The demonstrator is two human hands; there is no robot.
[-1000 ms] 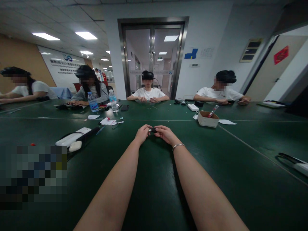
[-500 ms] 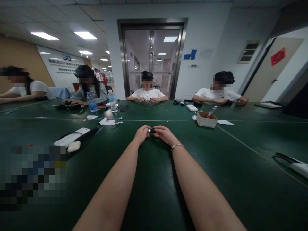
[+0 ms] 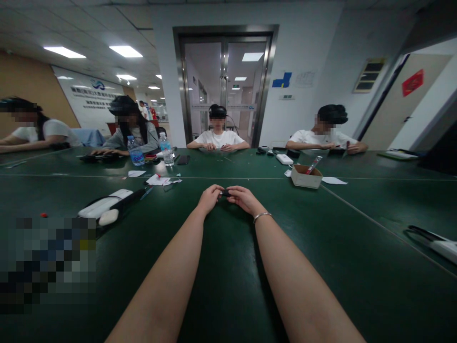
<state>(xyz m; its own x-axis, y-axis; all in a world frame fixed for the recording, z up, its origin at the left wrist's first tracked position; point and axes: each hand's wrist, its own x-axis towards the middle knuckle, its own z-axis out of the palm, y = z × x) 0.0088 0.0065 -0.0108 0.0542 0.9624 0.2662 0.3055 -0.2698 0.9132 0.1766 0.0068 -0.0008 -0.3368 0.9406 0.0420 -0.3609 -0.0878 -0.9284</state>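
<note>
Over the green table (image 3: 228, 267), a small black object with a silver end (image 3: 225, 193) is held between my two hands; its exact kind is too small to make out. My left hand (image 3: 210, 197) pinches its silver end between thumb and fingers. From the other side, my right hand (image 3: 243, 198), with a bangle at the wrist, grips the black end. Fingertips hide part of the object, and the two hands almost meet around it.
Left of my arms lie a white device (image 3: 107, 202) with a black cable and a blurred-out patch. Paper scraps (image 3: 158, 180) and water bottles (image 3: 135, 151) are beyond. A small open box (image 3: 306, 177) stands at right. Several people sit around the table.
Less of the silver end shows between my hands now than before. Both hands stay in nearly the same place, and the view has shifted very slightly.
</note>
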